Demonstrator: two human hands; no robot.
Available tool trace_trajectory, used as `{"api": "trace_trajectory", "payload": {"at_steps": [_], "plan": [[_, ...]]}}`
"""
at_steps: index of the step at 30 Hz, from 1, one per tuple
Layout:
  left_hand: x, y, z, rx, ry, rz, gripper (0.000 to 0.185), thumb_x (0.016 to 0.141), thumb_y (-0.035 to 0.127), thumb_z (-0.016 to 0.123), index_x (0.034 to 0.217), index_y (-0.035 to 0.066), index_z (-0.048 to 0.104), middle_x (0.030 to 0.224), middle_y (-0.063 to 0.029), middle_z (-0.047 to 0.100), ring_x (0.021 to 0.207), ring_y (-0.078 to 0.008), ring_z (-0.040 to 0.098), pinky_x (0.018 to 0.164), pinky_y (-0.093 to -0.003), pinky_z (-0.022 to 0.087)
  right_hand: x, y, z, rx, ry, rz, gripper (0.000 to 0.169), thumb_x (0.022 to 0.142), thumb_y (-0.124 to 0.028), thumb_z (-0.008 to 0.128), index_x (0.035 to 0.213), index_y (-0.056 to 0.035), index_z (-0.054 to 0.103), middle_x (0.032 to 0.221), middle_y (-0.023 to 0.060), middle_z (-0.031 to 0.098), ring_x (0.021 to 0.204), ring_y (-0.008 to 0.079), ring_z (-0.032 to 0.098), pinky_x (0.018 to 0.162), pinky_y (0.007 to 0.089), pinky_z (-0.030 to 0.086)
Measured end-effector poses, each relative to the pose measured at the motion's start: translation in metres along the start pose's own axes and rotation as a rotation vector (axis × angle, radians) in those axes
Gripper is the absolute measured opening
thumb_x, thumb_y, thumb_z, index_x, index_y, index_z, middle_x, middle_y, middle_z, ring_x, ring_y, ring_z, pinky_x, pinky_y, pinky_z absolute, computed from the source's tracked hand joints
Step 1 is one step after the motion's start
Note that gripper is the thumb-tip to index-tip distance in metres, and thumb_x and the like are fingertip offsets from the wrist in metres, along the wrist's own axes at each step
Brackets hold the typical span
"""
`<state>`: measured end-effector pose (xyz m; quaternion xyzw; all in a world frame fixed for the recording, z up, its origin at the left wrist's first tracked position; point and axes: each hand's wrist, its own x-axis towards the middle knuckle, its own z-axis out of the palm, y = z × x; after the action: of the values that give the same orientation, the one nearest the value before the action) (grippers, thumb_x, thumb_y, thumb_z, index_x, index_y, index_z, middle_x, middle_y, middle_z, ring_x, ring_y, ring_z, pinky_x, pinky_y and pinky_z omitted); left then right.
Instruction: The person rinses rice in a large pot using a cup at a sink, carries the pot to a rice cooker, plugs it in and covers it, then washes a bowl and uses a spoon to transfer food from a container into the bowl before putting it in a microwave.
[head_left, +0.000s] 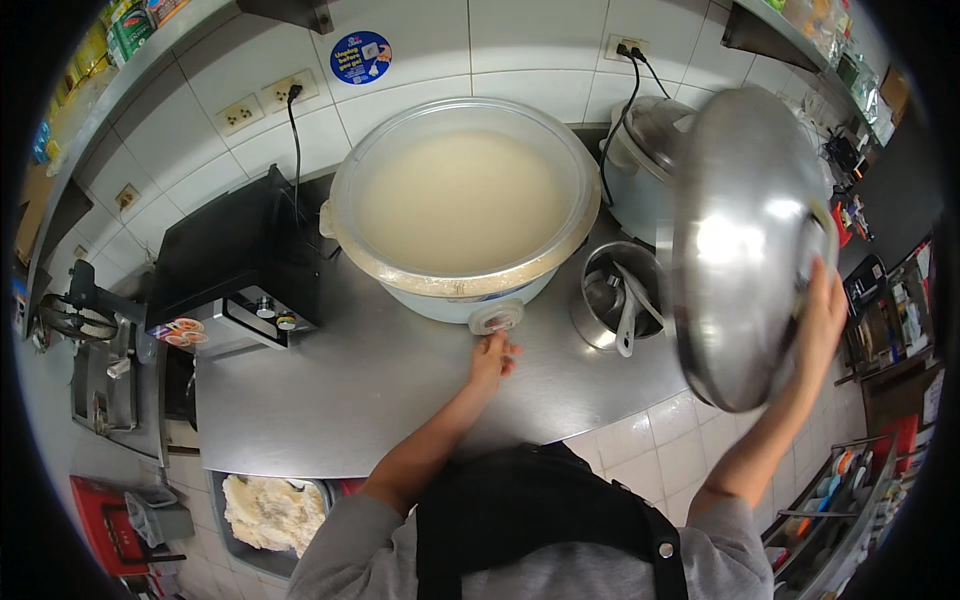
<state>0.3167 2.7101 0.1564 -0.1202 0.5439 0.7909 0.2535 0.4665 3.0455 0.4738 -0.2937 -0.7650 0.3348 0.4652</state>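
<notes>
A large uncovered rice cooker (465, 285) stands against the tiled wall, with a cloudy, pale off-white content (461, 202) in its metal inner pot. At its front, the fingertips of my left hand (493, 364) are at the clear-covered switch panel (496, 318); fingers are partly curled, and nothing is held. My right hand (817, 322) grips the handle of a big domed metal lid (739, 247), which is raised on edge to the right of the cooker. Between cooker and lid sits a metal pot (587, 330) holding a white-handled utensil (627, 322) and other utensils.
A black microwave oven (225, 240) is on the steel table (337, 405) at left. A smaller cooker (637, 187) stands behind the lid, its cord plugged into a wall outlet (628, 51). Below the table's front edge, a grey tub (274, 556) holds a whitish lumpy mass.
</notes>
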Motion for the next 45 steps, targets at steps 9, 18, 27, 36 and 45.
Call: {"api": "trace_trajectory", "payload": {"at_steps": [9, 18, 27, 36, 45], "plan": [[-0.071, -0.010, -0.077, 0.121, 0.111, 0.154, 0.026, 0.094, 0.024, 0.053, 0.075, 0.007, 0.059, 0.054, 0.0061, 0.040, 0.045, -0.0052, 0.035, 0.043, -0.0230, 0.024, -0.028, -0.143, 0.259, -0.278, -0.691, -0.487, 0.047, 0.088, -0.044, 0.051, 0.095, -0.0010, 0.068, 0.086, 0.0236, 0.068, 0.085, 0.0403, 0.066, 0.078, 0.0488, 0.051], [-0.134, 0.005, -0.117, 0.079, 0.397, 0.268, 0.025, 0.098, 0.026, 0.052, 0.097, 0.005, 0.065, 0.065, 0.0044, 0.051, 0.057, -0.0049, 0.046, 0.052, -0.0207, 0.035, -0.062, -0.159, 0.380, -0.242, -0.854, -0.575, 0.047, 0.087, -0.041, 0.050, 0.092, 0.0016, 0.069, 0.091, 0.0237, 0.068, 0.090, 0.0402, 0.065, 0.081, 0.0484, 0.050], [-0.141, 0.003, -0.116, 0.175, 0.381, 0.244, 0.027, 0.097, 0.027, 0.058, 0.104, 0.003, 0.066, 0.082, -0.0036, 0.069, 0.061, -0.0065, 0.053, 0.057, -0.0211, 0.042, -0.066, -0.143, 0.401, -0.229, -0.772, -0.609, 0.048, 0.087, -0.043, 0.049, 0.089, -0.0004, 0.070, 0.088, 0.0218, 0.069, 0.085, 0.0388, 0.067, 0.078, 0.0481, 0.052], [-0.107, 0.029, -0.065, 0.806, -0.293, 0.442, 0.018, 0.086, 0.012, 0.069, 0.102, 0.012, 0.075, 0.078, -0.0002, 0.054, 0.071, -0.0097, 0.052, 0.063, -0.0228, 0.042, -0.071, -0.125, 0.338, 0.137, -0.795, -0.512, 0.061, 0.087, -0.045, 0.059, 0.125, 0.0027, 0.051, 0.122, 0.0231, 0.052, 0.108, 0.0377, 0.057, 0.095, 0.0433, 0.045], [-0.106, 0.001, -0.026, 0.984, -0.982, 0.159, 0.032, 0.083, 0.007, 0.072, 0.114, 0.011, 0.070, 0.070, 0.0059, 0.041, 0.061, -0.0036, 0.040, 0.055, -0.0197, 0.035, -0.146, 0.035, 0.075, 0.266, -0.198, -0.024, 0.033, 0.088, -0.006, 0.060, 0.120, -0.0061, 0.057, 0.109, 0.0116, 0.057, 0.094, 0.0220, 0.060, 0.078, 0.0338, 0.050]]}}
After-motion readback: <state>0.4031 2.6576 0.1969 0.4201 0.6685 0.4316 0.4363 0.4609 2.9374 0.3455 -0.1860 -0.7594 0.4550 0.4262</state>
